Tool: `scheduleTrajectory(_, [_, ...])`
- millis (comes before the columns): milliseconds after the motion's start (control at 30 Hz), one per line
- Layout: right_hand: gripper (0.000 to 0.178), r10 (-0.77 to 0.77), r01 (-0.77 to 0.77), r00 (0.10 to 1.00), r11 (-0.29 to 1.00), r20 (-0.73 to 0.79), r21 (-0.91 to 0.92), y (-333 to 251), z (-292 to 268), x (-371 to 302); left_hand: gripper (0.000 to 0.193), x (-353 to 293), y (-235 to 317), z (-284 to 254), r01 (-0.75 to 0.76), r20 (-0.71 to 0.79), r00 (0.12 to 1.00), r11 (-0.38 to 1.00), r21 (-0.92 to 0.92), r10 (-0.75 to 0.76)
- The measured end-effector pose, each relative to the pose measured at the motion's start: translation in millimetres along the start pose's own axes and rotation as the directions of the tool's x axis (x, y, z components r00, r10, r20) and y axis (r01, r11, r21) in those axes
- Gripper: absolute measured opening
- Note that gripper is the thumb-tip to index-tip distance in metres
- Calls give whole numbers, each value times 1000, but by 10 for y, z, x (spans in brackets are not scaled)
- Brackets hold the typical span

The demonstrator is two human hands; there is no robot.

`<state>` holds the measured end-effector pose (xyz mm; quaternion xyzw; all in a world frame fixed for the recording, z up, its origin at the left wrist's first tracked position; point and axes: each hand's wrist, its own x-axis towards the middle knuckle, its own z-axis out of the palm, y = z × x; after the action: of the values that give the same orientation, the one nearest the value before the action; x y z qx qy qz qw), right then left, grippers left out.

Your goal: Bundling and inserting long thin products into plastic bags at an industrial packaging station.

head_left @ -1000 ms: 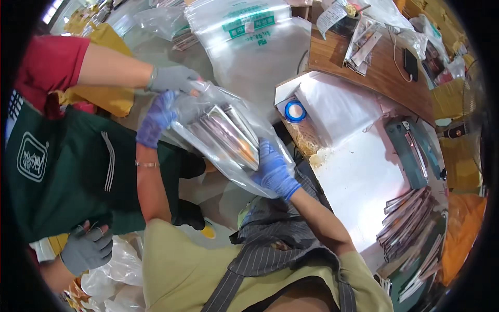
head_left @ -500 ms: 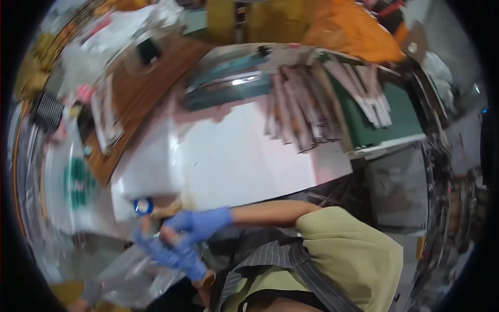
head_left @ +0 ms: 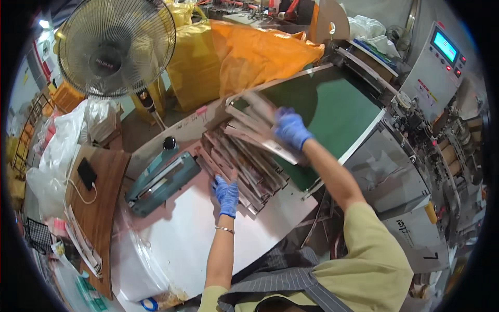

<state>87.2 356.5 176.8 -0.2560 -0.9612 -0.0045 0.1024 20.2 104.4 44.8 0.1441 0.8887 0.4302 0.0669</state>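
My right hand (head_left: pixel 292 128), in a blue glove, is closed at the end of some long, flat, pale packets (head_left: pixel 260 109) over the green belt; hand and packets are partly smeared by motion. Just left of them, a pile of similar flat packets (head_left: pixel 241 164) lies side by side on the white tabletop (head_left: pixel 208 244). My gloved left hand (head_left: pixel 226 196) rests against the pile's near left end, fingers stretched toward it, with a bare fingertip showing. Its far fingers are partly hidden.
A teal bench device with a black knob (head_left: pixel 163 182) stands left of the pile. Farther left, a brown wooden board (head_left: pixel 101 182) carries a phone (head_left: pixel 87 173) with a cable. The green conveyor belt (head_left: pixel 343 106) runs at right beside machinery. A fan (head_left: pixel 114 49) and orange sack (head_left: pixel 260 54) stand behind.
My view has swung right. My hands, together near the table's front left edge before, are now apart: the left at the pile, the right holding packets above the belt.
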Motion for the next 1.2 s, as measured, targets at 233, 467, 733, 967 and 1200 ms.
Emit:
scheduleTrajectory(233, [71,130,-185,951,967,279,178,-1501,350,-216,110,492,30,95,326,28,936,836,-442,-350])
scheduleTrajectory(467, [100,255,-476,862,701,437,530,-1303,1532,98,102,699,-57,-87,182,-31,975,877,-444,-218])
scheduleTrajectory(733, [32,-380,-689,724,-415,575,594,-1637,1019,-825,60,216,-356,-656,563,605,790,501,-657,-94])
scheduleTrajectory(967, [56,-305,-296,935,-387,181,874,-1915,-14,-793,79,103,116,-1411,119,314,908,548,-828,278])
scheduleTrajectory(1200, [103,-373,253,862,-269,-343,929,-1812,-501,-826,139,87,20,-1764,-588,-22,759,671,-452,650])
